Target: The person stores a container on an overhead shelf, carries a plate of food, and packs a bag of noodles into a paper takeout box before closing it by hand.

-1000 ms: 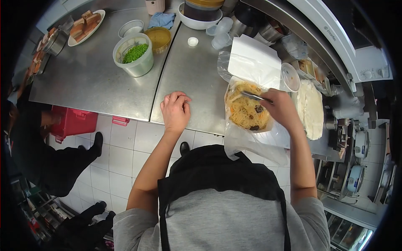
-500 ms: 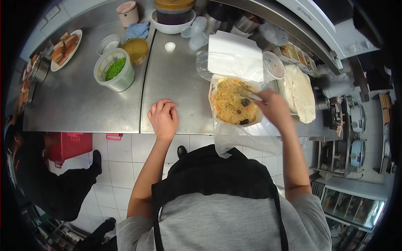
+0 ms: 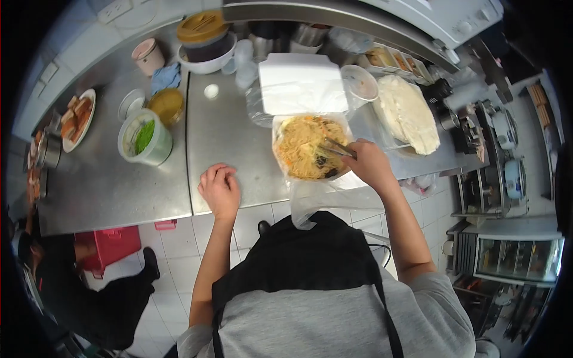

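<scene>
My right hand (image 3: 369, 162) is closed around metal tongs (image 3: 335, 147), whose tips rest in the noodles (image 3: 304, 143). These fill an open white takeaway box (image 3: 303, 89) with its lid folded back, lined by clear plastic that hangs over the counter edge. Dark pieces show in the lower right part of the noodles. My left hand (image 3: 220, 188) rests on the steel counter near its front edge, left of the box, fingers curled together; whether anything is under them is hidden.
Left on the counter (image 3: 239, 143) stand a tub of chopped greens (image 3: 145, 138), a yellow-brown lid (image 3: 167, 106) and a plate of meat (image 3: 78, 120). A pale, cloth-like slab (image 3: 406, 113) lies right. Another person (image 3: 83, 298) in dark clothes is at the lower left, beside a red bin (image 3: 113, 247).
The camera view has shifted and turned, so the counter items appear moved left and down. The tongs have moved about within the noodles. My left hand has stayed on the counter.
</scene>
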`<move>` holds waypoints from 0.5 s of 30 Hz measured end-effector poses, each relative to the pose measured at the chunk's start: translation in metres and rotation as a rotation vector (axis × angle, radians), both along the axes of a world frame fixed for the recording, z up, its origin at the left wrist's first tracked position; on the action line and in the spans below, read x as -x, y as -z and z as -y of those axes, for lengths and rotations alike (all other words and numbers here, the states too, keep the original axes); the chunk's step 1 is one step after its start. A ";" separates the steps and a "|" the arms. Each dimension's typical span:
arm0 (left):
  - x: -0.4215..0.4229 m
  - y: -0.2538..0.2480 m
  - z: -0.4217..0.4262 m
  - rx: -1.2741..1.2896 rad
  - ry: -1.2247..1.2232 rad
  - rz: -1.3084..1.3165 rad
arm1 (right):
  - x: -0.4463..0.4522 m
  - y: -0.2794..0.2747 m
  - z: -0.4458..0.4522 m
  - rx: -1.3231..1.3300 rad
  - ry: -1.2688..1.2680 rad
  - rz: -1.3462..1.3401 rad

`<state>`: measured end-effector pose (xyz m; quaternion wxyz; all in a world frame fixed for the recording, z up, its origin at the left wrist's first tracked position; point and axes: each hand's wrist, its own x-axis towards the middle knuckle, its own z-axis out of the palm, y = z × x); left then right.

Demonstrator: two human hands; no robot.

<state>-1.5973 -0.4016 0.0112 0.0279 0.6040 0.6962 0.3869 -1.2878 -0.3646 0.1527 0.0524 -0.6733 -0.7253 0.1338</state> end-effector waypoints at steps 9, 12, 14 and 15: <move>-0.005 -0.007 0.003 -0.023 0.040 -0.071 | -0.040 0.014 0.002 0.086 -0.005 -0.172; -0.004 0.000 0.002 -0.029 0.055 -0.057 | -0.057 0.021 0.018 0.078 0.022 -0.369; -0.005 -0.002 0.002 -0.009 0.051 -0.058 | -0.076 0.012 0.033 0.152 0.121 -0.520; -0.006 -0.002 0.003 0.006 0.043 -0.059 | -0.090 0.011 0.038 0.248 0.245 -0.637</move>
